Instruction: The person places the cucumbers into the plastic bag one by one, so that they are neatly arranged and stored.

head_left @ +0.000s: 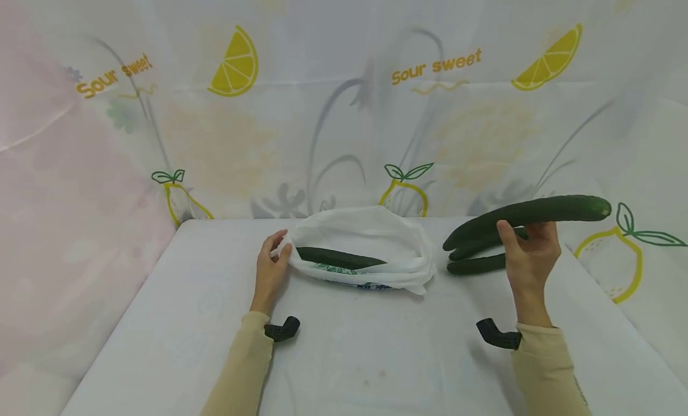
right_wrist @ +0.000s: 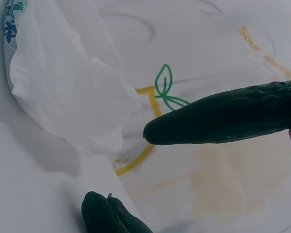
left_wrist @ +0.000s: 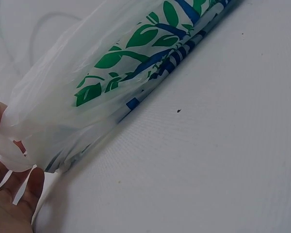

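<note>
A white plastic bag (head_left: pixel 371 228) with green leaf and blue print lies on the table, its mouth open. One dark green cucumber (head_left: pixel 338 258) is inside it. My left hand (head_left: pixel 270 274) pinches the bag's left end between thumb and fingers; in the left wrist view the fingers (left_wrist: pixel 33 187) are at the gathered plastic. To the right of the bag, my right hand (head_left: pixel 533 258) holds another cucumber (head_left: pixel 564 208) above the table, roughly level. Its tapered end (right_wrist: pixel 184 127) points toward the bag in the right wrist view. Most of the right hand is out of that view.
Two more cucumbers lie side by side on the table (head_left: pixel 344 356), right of the bag: one behind (head_left: pixel 473 246), one in front (head_left: pixel 475 265), both partly hidden by the right hand. A printed cloth (head_left: pixel 322 123) with lemon drawings hangs behind the table.
</note>
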Motion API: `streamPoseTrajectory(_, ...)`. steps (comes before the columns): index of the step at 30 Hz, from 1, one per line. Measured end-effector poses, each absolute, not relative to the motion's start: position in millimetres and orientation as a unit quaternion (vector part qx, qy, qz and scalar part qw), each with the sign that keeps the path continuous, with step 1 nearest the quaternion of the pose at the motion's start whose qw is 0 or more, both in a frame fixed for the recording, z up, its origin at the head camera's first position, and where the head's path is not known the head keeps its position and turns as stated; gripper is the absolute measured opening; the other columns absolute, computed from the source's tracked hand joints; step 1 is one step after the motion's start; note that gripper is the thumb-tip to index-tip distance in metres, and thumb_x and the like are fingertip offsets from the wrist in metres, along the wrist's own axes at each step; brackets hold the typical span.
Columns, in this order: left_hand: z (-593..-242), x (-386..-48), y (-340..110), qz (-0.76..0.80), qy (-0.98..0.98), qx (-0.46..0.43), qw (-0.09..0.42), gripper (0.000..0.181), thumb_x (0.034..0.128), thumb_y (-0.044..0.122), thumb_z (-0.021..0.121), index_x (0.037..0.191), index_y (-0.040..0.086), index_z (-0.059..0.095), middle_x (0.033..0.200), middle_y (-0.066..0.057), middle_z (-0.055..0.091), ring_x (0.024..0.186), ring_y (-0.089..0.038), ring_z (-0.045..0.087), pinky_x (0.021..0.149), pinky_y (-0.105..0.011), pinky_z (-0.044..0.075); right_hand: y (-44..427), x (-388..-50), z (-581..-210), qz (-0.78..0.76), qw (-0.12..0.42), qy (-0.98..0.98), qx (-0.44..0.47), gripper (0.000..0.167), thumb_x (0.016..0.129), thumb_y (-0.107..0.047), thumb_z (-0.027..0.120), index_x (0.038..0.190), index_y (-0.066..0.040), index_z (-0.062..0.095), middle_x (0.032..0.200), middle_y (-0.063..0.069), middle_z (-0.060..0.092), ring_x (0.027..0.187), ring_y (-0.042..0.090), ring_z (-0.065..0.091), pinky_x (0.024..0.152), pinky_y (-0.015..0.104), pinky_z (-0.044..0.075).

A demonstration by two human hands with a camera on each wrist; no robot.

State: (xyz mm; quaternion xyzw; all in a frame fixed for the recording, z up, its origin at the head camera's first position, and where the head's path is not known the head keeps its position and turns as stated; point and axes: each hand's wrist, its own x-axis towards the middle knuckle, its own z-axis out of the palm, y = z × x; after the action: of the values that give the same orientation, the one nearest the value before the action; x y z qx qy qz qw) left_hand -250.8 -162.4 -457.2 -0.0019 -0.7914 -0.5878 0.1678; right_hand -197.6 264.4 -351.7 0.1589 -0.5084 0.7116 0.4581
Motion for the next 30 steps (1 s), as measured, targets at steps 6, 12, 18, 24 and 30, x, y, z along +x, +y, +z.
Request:
streamPoseTrajectory(6,-458,-250,-163,-0.585,-0.794,0.001,0.166,0.041,0.0952,0.027,0.055,0.133,0.014,0.049,0.135,-0.012,0.049,0.125,-0.026,0.043,0.094,-0.038,0.035,256,-199,-351,0.716,0.458,-0.5,0.167,0.042,0.069,0.022,0.065,0.109,0.011,0.06,0.093,0.009,0.064,0.088,0.018,0.062,0.066,0.022,0.053)
streamPoseTrajectory(12,-457,-250,-162,-0.582,-0.796,0.006,0.167,0.039,0.0953,0.027,0.055,0.132,0.014,0.05,0.134,-0.011,0.049,0.124,-0.025,0.043,0.093,-0.037,0.036,250,-200,-352,0.716,0.472,-0.484,0.175,0.043,0.068,0.02,0.065,0.109,0.012,0.059,0.095,0.011,0.065,0.088,0.02,0.063,0.067,0.023,0.053)
streamPoseTrajectory(18,-455,-249,-162,-0.581,-0.797,0.005,0.166,0.039,0.0954,0.026,0.055,0.132,0.014,0.05,0.135,-0.011,0.049,0.124,-0.025,0.043,0.093,-0.036,0.036,242,-201,-354,0.722,0.464,-0.48,0.181,0.042,0.07,0.022,0.063,0.11,0.01,0.059,0.094,0.009,0.065,0.088,0.019,0.063,0.068,0.024,0.053)
streamPoseTrajectory(24,-455,-249,-162,-0.582,-0.797,0.006,0.16,0.039,0.0956,0.027,0.055,0.132,0.015,0.05,0.136,-0.01,0.048,0.126,-0.025,0.042,0.094,-0.036,0.036,231,-199,-354,0.714,0.439,-0.512,0.189,0.045,0.071,0.023,0.062,0.113,0.008,0.057,0.098,0.007,0.064,0.092,0.017,0.062,0.071,0.022,0.054)
streamPoseTrajectory(30,-454,-249,-161,-0.584,-0.795,0.002,0.162,0.04,0.0955,0.028,0.055,0.132,0.015,0.05,0.135,-0.011,0.048,0.125,-0.026,0.042,0.093,-0.036,0.036,218,-197,-355,0.696,0.417,-0.547,0.208,0.045,0.073,0.022,0.062,0.116,0.009,0.055,0.099,0.006,0.062,0.094,0.016,0.062,0.074,0.022,0.054)
